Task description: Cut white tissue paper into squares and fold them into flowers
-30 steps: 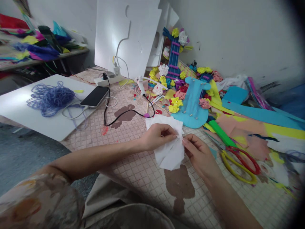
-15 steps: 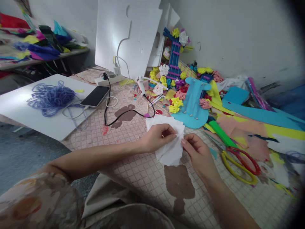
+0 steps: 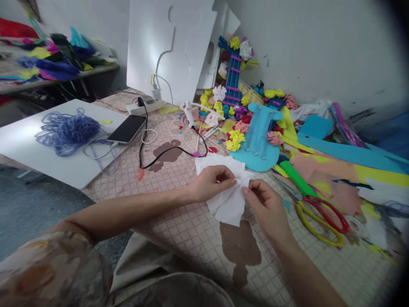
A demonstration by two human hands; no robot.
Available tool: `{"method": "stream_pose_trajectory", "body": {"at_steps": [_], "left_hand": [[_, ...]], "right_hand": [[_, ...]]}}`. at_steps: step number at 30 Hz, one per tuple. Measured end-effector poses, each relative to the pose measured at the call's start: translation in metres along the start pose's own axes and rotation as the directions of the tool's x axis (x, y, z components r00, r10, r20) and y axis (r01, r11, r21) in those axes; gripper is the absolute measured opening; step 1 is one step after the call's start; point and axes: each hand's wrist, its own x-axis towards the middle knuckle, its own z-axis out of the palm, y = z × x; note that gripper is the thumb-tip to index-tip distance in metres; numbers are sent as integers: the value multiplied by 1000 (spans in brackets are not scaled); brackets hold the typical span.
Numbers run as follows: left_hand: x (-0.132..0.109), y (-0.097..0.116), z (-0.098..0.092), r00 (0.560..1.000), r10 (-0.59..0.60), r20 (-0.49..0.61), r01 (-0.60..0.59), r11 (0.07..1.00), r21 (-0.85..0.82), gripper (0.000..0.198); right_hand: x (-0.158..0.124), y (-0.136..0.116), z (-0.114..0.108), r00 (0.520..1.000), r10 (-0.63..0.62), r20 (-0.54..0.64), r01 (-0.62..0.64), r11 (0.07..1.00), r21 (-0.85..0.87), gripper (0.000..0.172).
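A sheet of white crepe paper (image 3: 228, 207) is pinched between my two hands, just above the table. My left hand (image 3: 213, 183) grips it near the middle with thumb and forefinger. With its fingertips, my right hand (image 3: 263, 202) squeezes the gathered right edge, close beside the left. Creases run through the paper around the pinch, and its lower part hangs over a brown worn patch. Behind it lies a light-blue guitar-shaped cutout (image 3: 262, 145) with yellow and pink paper flowers on it.
Red-and-yellow-handled scissors (image 3: 322, 219) and coloured paper scraps lie right of my right hand. A glue gun (image 3: 189, 116) trails a black cable across the table. Farther left are a phone (image 3: 127, 129) and blue yarn (image 3: 72, 130) on a white board (image 3: 60, 168).
The right side of the white crepe paper is now drawn together into folds at my right fingertips. Both hands stay in nearly the same place.
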Motion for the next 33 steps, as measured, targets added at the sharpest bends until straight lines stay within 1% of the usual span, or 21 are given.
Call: {"method": "stream_pose_trajectory", "body": {"at_steps": [5, 7, 8, 10, 13, 16, 19, 21, 23, 27, 29, 31, 33], "left_hand": [[2, -1, 1, 987, -159, 4, 158, 973, -168, 22], [3, -2, 1, 977, -215, 14, 213, 954, -213, 23], [3, -2, 1, 974, -224, 21, 223, 950, -218, 23], [3, -3, 1, 984, -178, 28, 180, 966, -184, 21], [0, -1, 0, 1000, -18, 21, 19, 999, -36, 20], [-5, 3, 1, 994, 111, 1, -111, 985, 131, 21], [-7, 6, 2, 981, 194, -2, -188, 953, 239, 16], [-6, 6, 2, 980, 198, -5, -190, 948, 254, 10], [-4, 4, 2, 987, 161, -23, -152, 962, 228, 8], [2, -2, 0, 998, 40, -39, -36, 995, 94, 14], [4, -6, 1, 999, 8, -31, -7, 999, 31, 15], [4, -8, 1, 999, 17, -34, -17, 1000, -3, 16], [2, -8, 2, 997, 62, -41, -61, 998, 6, 16]], "right_hand": [[0, 2, 0, 998, 54, -18, -53, 996, 78, 13], [1, 1, 0, 997, 69, -21, -67, 994, 90, 13], [0, 1, 0, 998, 66, -23, -64, 994, 85, 13], [0, 1, 1, 999, 42, -31, -40, 998, 47, 13], [-1, -1, 2, 1000, -14, -26, 13, 999, -30, 11], [-1, -3, 4, 998, -67, -8, 66, 993, -93, 11], [-1, -4, 4, 995, -98, -7, 96, 984, -150, 12], [-1, -4, 4, 995, -103, -7, 100, 982, -162, 12], [-1, -4, 4, 994, -105, -9, 102, 981, -166, 12], [-2, -3, 4, 992, -125, -24, 119, 978, -169, 11], [-2, -3, 5, 991, -130, -39, 122, 979, -163, 12], [-1, -2, 6, 988, -139, -70, 127, 979, -157, 10], [0, 0, 7, 977, -173, -123, 154, 977, -147, 10]]}}
